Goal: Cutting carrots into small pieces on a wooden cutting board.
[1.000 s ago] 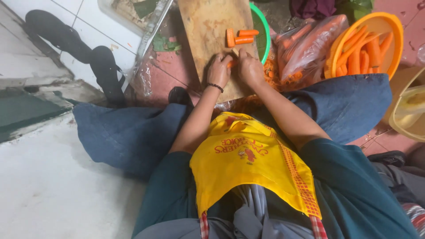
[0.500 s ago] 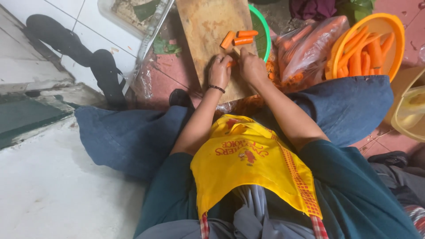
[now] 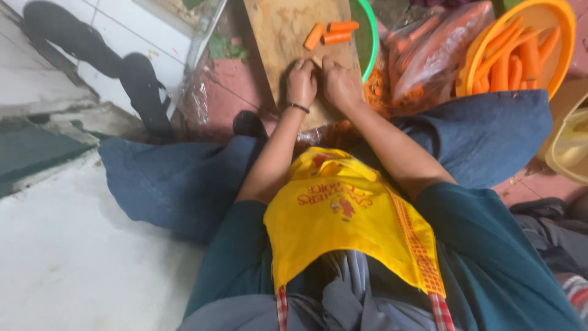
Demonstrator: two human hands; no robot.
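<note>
Around your hands the floor is crowded: a green bowl peeks out just right of the cutting board, a clear bag of carrots lies beside it, and an orange basin of peeled carrots fills the upper right corner. A black sandal sits at the upper left, well apart from the board. Your knees in blue cloth spread across the middle of the frame, and a yellow apron covers your lap below.

Three cut carrot pieces lie near the top centre of the board, their long axes running roughly left to right, the left one tilted.

Your left hand and right hand rest close together on the board's lower part, fingers curled down; whatever they pinch between them is hidden, so you cannot tell the grip.

Compared with a second ago, both hands have stayed at the same spot on the board, and the carrot pieces have not moved on it.
</note>
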